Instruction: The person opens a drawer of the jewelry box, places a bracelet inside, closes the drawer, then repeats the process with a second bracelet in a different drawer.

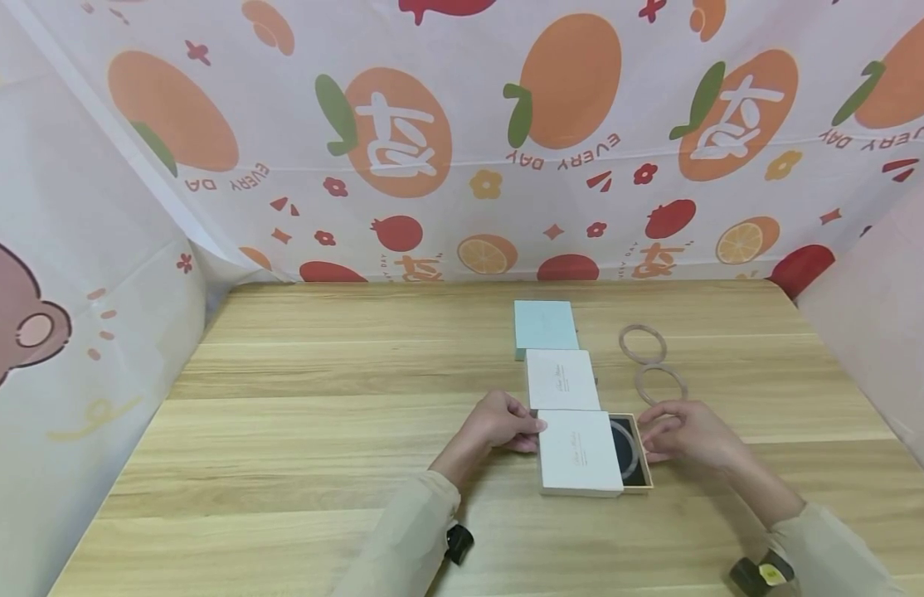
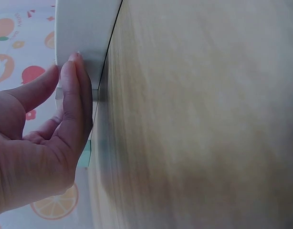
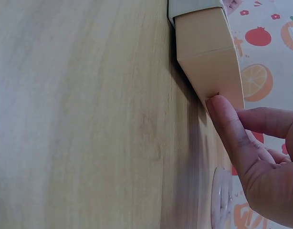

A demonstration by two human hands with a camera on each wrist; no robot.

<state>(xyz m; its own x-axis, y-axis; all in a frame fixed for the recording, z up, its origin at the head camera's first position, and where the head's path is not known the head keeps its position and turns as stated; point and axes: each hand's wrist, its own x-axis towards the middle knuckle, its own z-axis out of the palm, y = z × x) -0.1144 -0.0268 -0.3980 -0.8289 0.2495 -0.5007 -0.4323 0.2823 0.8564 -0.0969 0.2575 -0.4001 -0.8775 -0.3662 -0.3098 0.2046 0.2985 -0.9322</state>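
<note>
A white gift box (image 1: 579, 450) lies nearest in the head view, its drawer (image 1: 648, 479) partly slid out on the right. Inside the drawer, a pale translucent bangle (image 1: 632, 460) rests on dark lining, partly covered by the sleeve. My left hand (image 1: 504, 421) holds the sleeve's left end, thumb at the top edge and fingers along the end face (image 2: 84, 28). At the opposite end my right hand (image 1: 689, 433) grips the drawer's front (image 3: 208, 71) with thumb and index finger. A tiny dark spot shows at that fingertip; the exact contact is partly hidden.
Behind stand a second white box (image 1: 562, 379) and a mint-green box (image 1: 544, 325), in a row. Two pale bangles (image 1: 643, 344) lie touching or nearly so, right of them. The wooden table (image 1: 283, 448) ends at a fruit-print cloth (image 1: 477, 207).
</note>
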